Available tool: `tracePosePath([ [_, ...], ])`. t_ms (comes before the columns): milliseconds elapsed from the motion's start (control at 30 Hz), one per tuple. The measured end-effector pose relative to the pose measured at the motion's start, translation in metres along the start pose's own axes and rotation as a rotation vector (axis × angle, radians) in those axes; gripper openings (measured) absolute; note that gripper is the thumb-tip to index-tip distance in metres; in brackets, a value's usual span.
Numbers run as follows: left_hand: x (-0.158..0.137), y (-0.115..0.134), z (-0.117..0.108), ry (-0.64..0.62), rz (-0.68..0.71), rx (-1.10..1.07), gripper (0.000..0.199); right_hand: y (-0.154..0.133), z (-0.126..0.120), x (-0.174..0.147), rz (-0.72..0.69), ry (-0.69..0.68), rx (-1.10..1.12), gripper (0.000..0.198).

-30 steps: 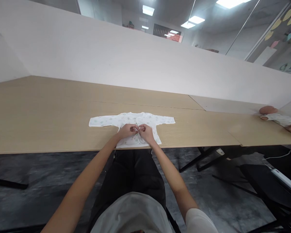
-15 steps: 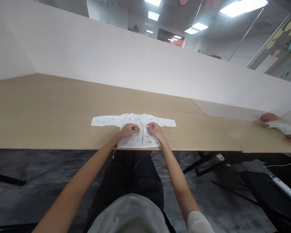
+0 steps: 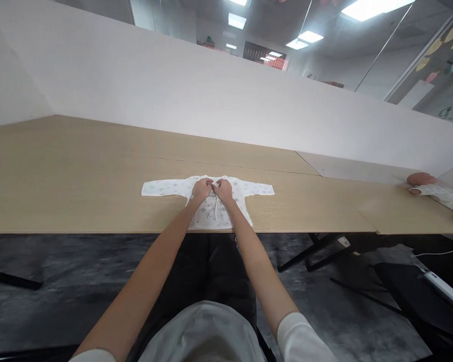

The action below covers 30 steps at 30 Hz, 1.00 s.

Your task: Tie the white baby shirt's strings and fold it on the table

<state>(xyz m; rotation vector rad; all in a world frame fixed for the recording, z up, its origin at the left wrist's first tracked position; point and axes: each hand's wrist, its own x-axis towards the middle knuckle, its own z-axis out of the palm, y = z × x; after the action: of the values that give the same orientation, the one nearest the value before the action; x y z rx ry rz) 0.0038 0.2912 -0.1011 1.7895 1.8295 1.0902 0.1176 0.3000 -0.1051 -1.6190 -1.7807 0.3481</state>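
A small white baby shirt (image 3: 206, 216) with a faint print lies flat on the wooden table (image 3: 98, 211), its sleeves spread to both sides and its hem near the table's front edge. At the neckline, my left hand (image 3: 203, 189) and my right hand (image 3: 224, 191) meet fingertip to fingertip. Both are closed in a pinch on the shirt's front edges. The front panels come together below my hands, with a curved edge running down to the hem. My fingers hide the exact spot they grip.
At the far right of the table lies a doll (image 3: 421, 179) in a white printed garment (image 3: 449, 197). A white partition (image 3: 211, 100) rises behind the table. Below on the right stands a black chair (image 3: 411, 296) with a white power strip (image 3: 445, 289) on it.
Both hands have moved from the middle of the shirt's front up to the neckline and closer together. The front panels have been drawn together.
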Motion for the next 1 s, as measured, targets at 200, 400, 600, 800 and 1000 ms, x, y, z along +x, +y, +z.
tracePosePath([
  [200,-0.009,0.006,0.003,-0.056,0.015,0.244,0.037,0.001,-0.004,-0.001,0.026,0.01,0.001,0.016],
  [400,-0.012,0.011,0.001,-0.115,0.067,0.388,0.035,0.008,-0.004,-0.006,0.06,0.075,0.16,0.021],
  [600,-0.01,0.005,0.003,-0.066,0.124,0.299,0.028,0.01,-0.002,-0.005,0.058,0.093,0.262,0.027],
  [800,-0.011,0.004,0.0,-0.035,0.108,0.134,0.024,0.013,-0.002,-0.006,0.022,0.078,0.345,0.025],
  [1000,-0.012,0.005,-0.004,-0.041,0.101,0.039,0.023,0.011,-0.004,-0.008,0.002,0.072,0.4,0.019],
])
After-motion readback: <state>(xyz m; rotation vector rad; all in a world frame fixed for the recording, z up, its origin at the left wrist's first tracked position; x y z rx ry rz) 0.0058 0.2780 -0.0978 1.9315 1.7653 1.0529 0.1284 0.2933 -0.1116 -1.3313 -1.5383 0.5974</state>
